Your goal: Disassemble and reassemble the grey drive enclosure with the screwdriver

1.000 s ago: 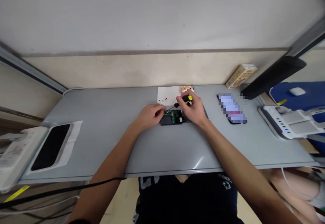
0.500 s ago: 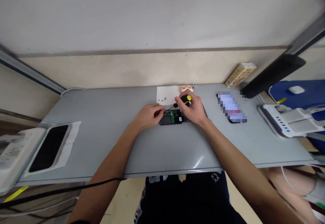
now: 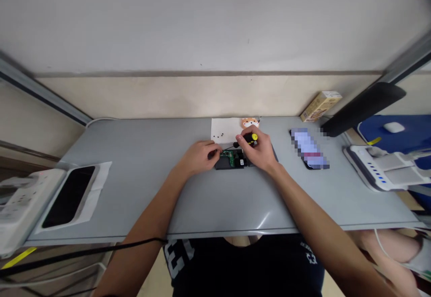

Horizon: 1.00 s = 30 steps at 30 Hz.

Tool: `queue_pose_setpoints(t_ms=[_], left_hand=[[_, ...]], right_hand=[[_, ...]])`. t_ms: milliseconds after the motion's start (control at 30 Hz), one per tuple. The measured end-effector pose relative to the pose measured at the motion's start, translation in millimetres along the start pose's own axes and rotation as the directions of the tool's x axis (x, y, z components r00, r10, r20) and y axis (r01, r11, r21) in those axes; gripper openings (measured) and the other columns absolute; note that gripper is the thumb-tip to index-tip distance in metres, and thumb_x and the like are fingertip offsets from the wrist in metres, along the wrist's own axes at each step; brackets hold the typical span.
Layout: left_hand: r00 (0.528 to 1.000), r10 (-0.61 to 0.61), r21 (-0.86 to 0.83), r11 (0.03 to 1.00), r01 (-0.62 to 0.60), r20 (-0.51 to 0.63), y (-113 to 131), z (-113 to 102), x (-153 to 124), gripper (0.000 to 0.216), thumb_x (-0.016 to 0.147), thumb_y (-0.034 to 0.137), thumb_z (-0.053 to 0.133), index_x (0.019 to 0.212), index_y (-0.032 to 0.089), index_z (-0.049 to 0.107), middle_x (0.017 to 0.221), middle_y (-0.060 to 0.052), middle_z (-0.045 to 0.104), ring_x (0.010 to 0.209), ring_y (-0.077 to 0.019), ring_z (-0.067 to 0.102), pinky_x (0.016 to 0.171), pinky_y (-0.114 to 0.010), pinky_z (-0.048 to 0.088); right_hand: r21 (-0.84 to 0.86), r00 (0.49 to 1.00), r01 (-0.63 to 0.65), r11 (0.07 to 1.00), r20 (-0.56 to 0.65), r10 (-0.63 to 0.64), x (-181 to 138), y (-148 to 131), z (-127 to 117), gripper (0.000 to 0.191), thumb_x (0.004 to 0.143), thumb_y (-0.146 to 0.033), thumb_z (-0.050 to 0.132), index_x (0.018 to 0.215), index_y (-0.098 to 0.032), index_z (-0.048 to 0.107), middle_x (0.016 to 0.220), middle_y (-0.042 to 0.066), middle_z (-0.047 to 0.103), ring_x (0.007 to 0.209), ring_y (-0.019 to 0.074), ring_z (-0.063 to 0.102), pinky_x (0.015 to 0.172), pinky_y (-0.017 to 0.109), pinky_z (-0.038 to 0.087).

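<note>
An opened phone-like device (image 3: 224, 162) with a black casing and a green circuit board lies on the grey table between my hands. My left hand (image 3: 202, 159) is closed around its left end, thumb and fingertips near the board's upper corner. In my right hand (image 3: 259, 149) is a screwdriver (image 3: 250, 138) with a black and yellow handle. Its thin shaft points left, down to the board beside my left fingertips; the exact tip contact is too small to make out. Several tiny dark screws (image 3: 218, 137) lie on a white paper sheet (image 3: 230, 128) just behind.
An orange-and-white animal-faced item (image 3: 251, 123) sits at the paper's right. A lit phone (image 3: 310, 150), a carton (image 3: 321, 106), a black cylinder-like object (image 3: 365, 108) and a charging station (image 3: 377, 169) stand right. Left are a dark phone (image 3: 69, 196) and a power strip (image 3: 28, 207). Another person's limb (image 3: 387, 252) shows lower right.
The whole view has shifted slightly, with the table appearing a little lower. Both hands keep nearly the same pose at the device, and the screwdriver is still angled to the board.
</note>
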State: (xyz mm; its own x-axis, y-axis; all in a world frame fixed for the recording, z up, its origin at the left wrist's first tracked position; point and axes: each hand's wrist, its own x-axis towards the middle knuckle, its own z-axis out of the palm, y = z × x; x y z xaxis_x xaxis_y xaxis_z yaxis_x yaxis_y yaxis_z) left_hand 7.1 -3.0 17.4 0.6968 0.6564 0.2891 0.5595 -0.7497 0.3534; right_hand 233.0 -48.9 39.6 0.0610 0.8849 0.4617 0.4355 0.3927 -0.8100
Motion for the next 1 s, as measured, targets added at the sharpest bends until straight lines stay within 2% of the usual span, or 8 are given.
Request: queue_pose_setpoints(t_ms=[300,500,667,867,1000], left_hand=[[0.998,-0.059,-0.060,0.996,0.059,0.004,1,0,0,0.018,0.095,0.023,0.053,0.095,0.022,0.071,0.093,-0.004,0.075,0.080,-0.0188,0.067,0.077,-0.034,0.050],[0.996,-0.089,-0.031,0.996,0.089,0.022,2,0,0,0.015,0.095,0.024,0.053,0.095,0.021,0.068,0.085,-0.002,0.072,0.073,-0.0171,0.063,0.072,-0.031,0.047],[0.996,-0.087,-0.070,0.994,0.088,0.022,3,-1,1,0.016,0.095,0.023,0.052,0.096,0.020,0.069,0.092,-0.004,0.074,0.078,-0.0169,0.065,0.075,-0.031,0.047],[0.994,-0.105,-0.091,0.990,0.108,0.030,4,-1,0,0.017,0.095,0.024,0.052,0.097,0.021,0.070,0.090,-0.003,0.073,0.076,-0.0161,0.064,0.073,-0.030,0.047],[0.993,-0.115,-0.095,0.988,0.118,0.032,4,-1,-1,0.018,0.095,0.024,0.052,0.095,0.021,0.069,0.088,-0.002,0.072,0.075,-0.0160,0.063,0.072,-0.029,0.046]], right_hand=[[-0.014,1.000,0.016,1.000,0.013,-0.016,0,-2,-2,0.027,0.091,-0.049,0.064,0.083,-0.024,0.060,0.077,0.001,0.062,0.065,0.0141,0.052,0.060,0.029,0.042],[-0.019,0.999,0.025,0.999,0.023,-0.025,-2,-4,-2,0.027,0.091,-0.049,0.064,0.085,-0.023,0.061,0.076,0.000,0.062,0.064,0.0126,0.052,0.056,0.027,0.041],[-0.019,0.999,0.052,0.998,0.013,-0.051,0,-4,0,0.025,0.092,-0.046,0.064,0.085,-0.022,0.060,0.078,0.000,0.062,0.066,0.0122,0.053,0.059,0.026,0.042],[0.010,1.000,-0.025,1.000,0.020,0.025,7,-6,2,0.027,0.093,-0.047,0.063,0.084,-0.022,0.057,0.075,-0.001,0.061,0.063,0.0112,0.051,0.058,0.026,0.041],[0.039,1.000,-0.007,0.999,0.011,0.006,14,-8,7,0.028,0.094,-0.047,0.061,0.082,-0.023,0.054,0.072,-0.002,0.059,0.064,0.0120,0.052,0.060,0.026,0.040]])
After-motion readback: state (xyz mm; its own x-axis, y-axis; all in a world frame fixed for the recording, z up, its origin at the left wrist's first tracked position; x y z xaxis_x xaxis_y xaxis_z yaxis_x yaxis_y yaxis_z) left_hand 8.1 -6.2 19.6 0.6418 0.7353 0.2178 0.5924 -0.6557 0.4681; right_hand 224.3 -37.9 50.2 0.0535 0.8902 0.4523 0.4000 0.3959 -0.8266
